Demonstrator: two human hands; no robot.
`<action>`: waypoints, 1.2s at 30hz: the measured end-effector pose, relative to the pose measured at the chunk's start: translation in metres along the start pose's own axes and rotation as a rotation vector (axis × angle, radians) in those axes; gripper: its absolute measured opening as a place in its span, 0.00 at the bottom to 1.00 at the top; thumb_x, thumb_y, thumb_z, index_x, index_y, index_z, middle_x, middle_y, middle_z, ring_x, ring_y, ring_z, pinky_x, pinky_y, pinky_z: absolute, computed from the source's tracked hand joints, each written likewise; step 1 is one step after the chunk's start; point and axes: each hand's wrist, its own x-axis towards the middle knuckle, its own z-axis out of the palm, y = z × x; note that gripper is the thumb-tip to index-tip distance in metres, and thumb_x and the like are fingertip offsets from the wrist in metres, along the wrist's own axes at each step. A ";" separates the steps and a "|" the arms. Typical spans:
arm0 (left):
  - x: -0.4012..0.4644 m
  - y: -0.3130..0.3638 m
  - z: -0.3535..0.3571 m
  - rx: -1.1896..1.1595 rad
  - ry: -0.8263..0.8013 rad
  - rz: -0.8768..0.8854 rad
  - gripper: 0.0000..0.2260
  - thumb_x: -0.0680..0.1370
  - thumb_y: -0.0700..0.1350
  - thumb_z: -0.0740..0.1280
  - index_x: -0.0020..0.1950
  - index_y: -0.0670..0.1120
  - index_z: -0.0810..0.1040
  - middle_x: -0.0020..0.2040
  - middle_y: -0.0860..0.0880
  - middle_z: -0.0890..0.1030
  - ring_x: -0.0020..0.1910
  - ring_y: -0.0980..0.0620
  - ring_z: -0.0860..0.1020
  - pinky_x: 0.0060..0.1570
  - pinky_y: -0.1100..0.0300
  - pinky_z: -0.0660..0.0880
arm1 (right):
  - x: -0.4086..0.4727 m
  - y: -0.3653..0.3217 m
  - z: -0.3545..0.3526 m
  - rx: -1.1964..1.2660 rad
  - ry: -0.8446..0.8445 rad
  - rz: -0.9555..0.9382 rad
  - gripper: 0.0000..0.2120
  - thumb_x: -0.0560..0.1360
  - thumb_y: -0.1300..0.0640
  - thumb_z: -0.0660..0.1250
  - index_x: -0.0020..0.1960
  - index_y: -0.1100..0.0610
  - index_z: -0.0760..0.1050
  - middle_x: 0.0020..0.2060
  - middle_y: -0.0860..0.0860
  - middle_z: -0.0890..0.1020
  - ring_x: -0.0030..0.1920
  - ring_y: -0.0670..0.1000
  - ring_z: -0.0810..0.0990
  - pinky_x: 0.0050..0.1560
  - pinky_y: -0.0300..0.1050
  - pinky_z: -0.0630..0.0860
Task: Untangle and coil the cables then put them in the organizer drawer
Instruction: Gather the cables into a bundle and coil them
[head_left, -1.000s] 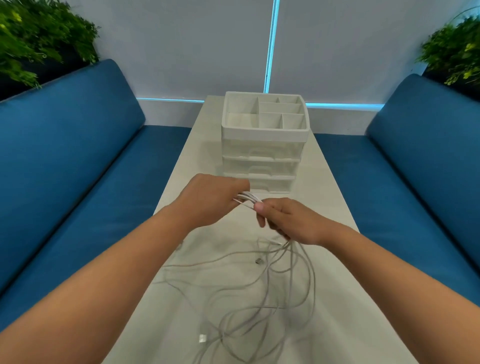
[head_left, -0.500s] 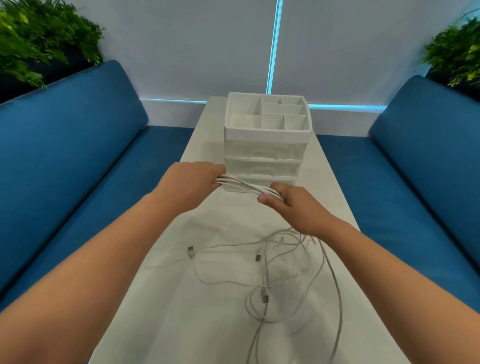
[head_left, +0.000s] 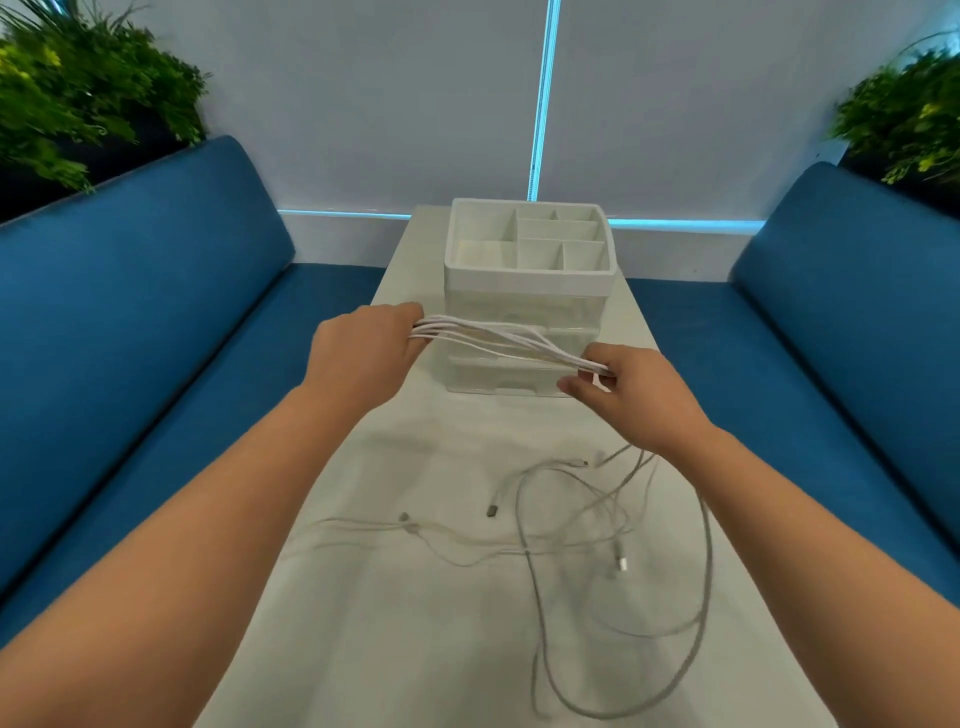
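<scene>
Loose cables (head_left: 613, 525) lie in a slack tangle on the table (head_left: 415, 649), nearest the viewer, below and behind the right hand (head_left: 631, 395); several connector ends rest apart from each other on the surface, and one long loop runs toward the near edge. Strands rise from this tangle to the underside of the right wrist. Left hand (head_left: 363, 353) is raised above the table, fingers curled round one end of a bundle (head_left: 506, 340) of white strands. Right hand, lower and to the right of the left, pinches the other end of the same bundle between thumb and curled fingers. The bundle is stretched roughly taut between both hands, sloping down from left hand to right, clear of the table. Just beyond the hands stands the organizer (head_left: 530, 291), white, with stacked drawers; its top tray is split into several compartments. Drawer fronts are partly hidden by the bundle; cannot tell if any is open. Blue sofas (head_left: 130, 312) flank the table outside each hand, plants (head_left: 78, 104) behind.
</scene>
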 end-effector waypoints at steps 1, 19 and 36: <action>-0.001 0.001 0.004 -0.001 0.002 0.003 0.12 0.83 0.55 0.56 0.45 0.50 0.70 0.37 0.50 0.76 0.35 0.46 0.73 0.32 0.56 0.64 | 0.000 0.003 -0.001 0.006 -0.010 0.023 0.18 0.76 0.44 0.68 0.34 0.53 0.70 0.26 0.47 0.69 0.27 0.46 0.67 0.29 0.40 0.63; 0.001 -0.002 0.001 0.129 -0.173 0.339 0.10 0.83 0.57 0.56 0.51 0.53 0.73 0.42 0.55 0.71 0.40 0.52 0.73 0.34 0.58 0.66 | -0.013 0.011 0.020 -0.106 -0.669 0.156 0.42 0.68 0.39 0.73 0.75 0.46 0.58 0.72 0.48 0.66 0.71 0.51 0.66 0.69 0.48 0.65; 0.021 0.006 0.025 -0.027 0.352 0.779 0.19 0.84 0.54 0.57 0.48 0.42 0.80 0.43 0.43 0.78 0.39 0.44 0.74 0.37 0.50 0.74 | -0.016 -0.053 0.043 0.909 -0.594 0.212 0.20 0.80 0.42 0.56 0.49 0.55 0.80 0.26 0.47 0.61 0.27 0.46 0.57 0.29 0.38 0.57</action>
